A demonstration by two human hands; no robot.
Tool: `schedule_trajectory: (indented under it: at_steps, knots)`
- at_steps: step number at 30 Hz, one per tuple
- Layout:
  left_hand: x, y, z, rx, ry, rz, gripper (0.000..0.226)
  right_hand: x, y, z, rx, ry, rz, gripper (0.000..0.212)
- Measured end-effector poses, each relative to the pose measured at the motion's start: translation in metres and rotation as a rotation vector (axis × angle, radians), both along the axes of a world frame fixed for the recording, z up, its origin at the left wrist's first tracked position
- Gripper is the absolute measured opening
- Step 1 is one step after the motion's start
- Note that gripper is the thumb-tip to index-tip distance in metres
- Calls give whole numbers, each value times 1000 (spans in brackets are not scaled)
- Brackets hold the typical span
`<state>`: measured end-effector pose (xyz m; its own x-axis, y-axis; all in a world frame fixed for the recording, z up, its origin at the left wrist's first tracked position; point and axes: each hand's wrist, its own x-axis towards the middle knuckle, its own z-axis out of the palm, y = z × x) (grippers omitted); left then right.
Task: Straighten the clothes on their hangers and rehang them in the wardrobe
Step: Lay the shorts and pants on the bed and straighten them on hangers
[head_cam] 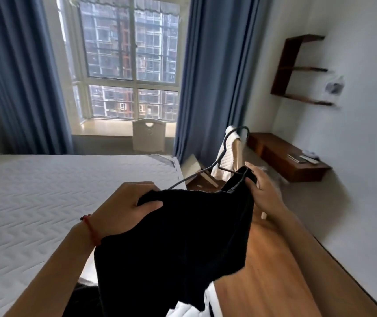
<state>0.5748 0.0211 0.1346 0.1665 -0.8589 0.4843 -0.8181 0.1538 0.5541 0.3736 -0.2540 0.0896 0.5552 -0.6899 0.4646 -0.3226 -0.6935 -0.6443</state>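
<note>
A black garment (183,239) hangs in front of me on a thin dark wire hanger (223,156), whose hook points up and away. My left hand (125,207) grips the garment's left shoulder end over the hanger. My right hand (263,191) pinches the garment's right shoulder end where it meets the hanger wire. The cloth droops down between my arms and hides the lower part of the hanger. No wardrobe is in view.
A bed with a white quilted mattress (45,202) fills the left. A cream quilted cloth (231,152) lies draped behind the hanger. A wooden wall desk (286,156) and shelves (297,69) are on the right. Wooden floor (274,271) runs beside the bed.
</note>
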Motion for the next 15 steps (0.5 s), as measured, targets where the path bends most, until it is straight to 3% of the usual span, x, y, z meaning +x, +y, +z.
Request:
schedule_trajectory:
  at_steps: [3,9,11,15]
  knots:
    - [-11,-27,-5,16,3,-56,14,-29,-18,-3,49,25,6,44]
    - [-29,-85,-14,68,-3,-79,40,-65,-69,-14,102,114,29,30]
    - [-33,-107,-23,97,19,-59,39,-73,-91,-19,86,112,16,22]
    - [-43,-160,-46,122,79,23,29,-88,-143,-33,40,87,15,26]
